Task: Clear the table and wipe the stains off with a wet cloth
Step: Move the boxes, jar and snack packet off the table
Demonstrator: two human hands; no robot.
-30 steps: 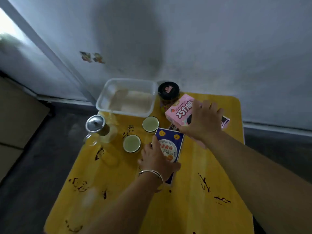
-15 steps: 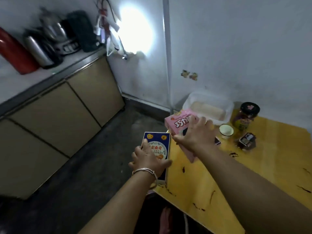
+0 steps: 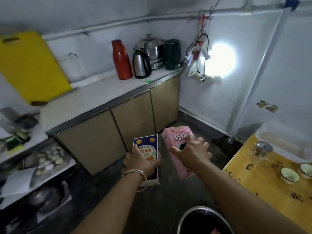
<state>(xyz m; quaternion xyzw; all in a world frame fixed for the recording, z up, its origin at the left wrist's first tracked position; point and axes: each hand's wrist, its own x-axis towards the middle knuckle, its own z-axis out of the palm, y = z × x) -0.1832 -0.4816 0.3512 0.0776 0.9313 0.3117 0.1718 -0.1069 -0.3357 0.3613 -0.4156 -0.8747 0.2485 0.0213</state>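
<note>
My left hand (image 3: 141, 163) grips a blue cookie box (image 3: 148, 146), holding it in the air over the dark floor. My right hand (image 3: 192, 152) grips a pink snack box (image 3: 173, 137) beside it, also off the table. The yellow table (image 3: 270, 188) lies at the right edge, marked with dark stains (image 3: 249, 166). On it stand two small green cups (image 3: 289, 174), a glass pot with a metal lid (image 3: 263, 147) and a clear plastic tub (image 3: 285, 141). No cloth is in sight.
A white countertop (image 3: 94, 98) over tan cabinets runs ahead, carrying a red flask (image 3: 121, 59), kettles (image 3: 141, 64) and a yellow board (image 3: 28, 65). Shelves with cookware (image 3: 42, 166) stand at the left. A metal bin (image 3: 204, 220) sits below my arms.
I have lifted both boxes off the table and turned left with them; they now hang over the floor facing the counter, and the table has slid to the right edge.
</note>
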